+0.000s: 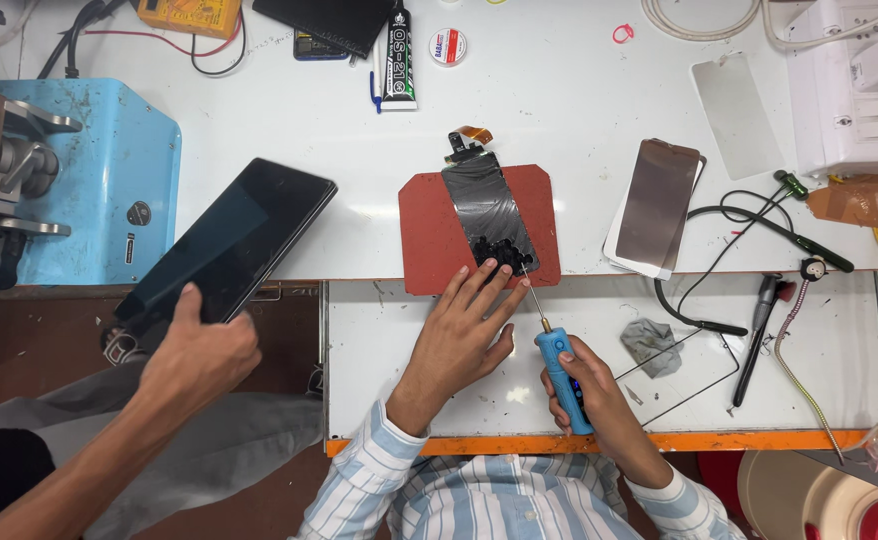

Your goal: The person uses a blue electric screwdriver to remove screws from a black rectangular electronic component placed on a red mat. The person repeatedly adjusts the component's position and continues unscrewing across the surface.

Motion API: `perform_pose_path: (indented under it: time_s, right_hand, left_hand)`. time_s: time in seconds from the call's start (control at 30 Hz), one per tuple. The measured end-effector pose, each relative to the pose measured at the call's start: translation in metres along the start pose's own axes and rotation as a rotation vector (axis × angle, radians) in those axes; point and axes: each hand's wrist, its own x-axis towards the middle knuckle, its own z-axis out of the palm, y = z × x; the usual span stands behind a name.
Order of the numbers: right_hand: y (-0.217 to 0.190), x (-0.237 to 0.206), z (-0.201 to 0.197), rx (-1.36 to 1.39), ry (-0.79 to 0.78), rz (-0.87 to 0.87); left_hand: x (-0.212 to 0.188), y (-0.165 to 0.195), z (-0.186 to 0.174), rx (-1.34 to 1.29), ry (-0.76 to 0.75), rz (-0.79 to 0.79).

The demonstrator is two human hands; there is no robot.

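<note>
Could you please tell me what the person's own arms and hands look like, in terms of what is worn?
Both hands are bare: the left hand and the right hand wear no gloves, and no rings or watch show. Both forearms emerge from long shirt sleeves in white with pale blue stripes, pushed back above the wrists. The other arm at the left edge belongs to another person.

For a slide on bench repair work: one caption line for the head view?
Left hand steadies a phone screen on a red mat; right hand holds a blue rotary tool.
</note>
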Motion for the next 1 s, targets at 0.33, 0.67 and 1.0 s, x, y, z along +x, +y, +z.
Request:
perform_pose_path:
  time_s: [0.33, 0.67, 1.0]
  right_hand:
    - [0.002, -0.001, 0.004, 0.057, -0.009, -0.035]
    - [0.004, 0.001, 0.003, 0.063, 0.001, -0.056]
    - [0.001, -0.003, 0.004, 0.075, 0.014, -0.052]
  left_hand:
    - [0.002, 0.003, -0.004, -0.017, 0.025, -0.003]
    - [0.003, 0.004, 0.003, 0.020, 0.015, -0.003]
    - [0.003, 0.004, 0.007, 0.033, 0.012, -0.001]
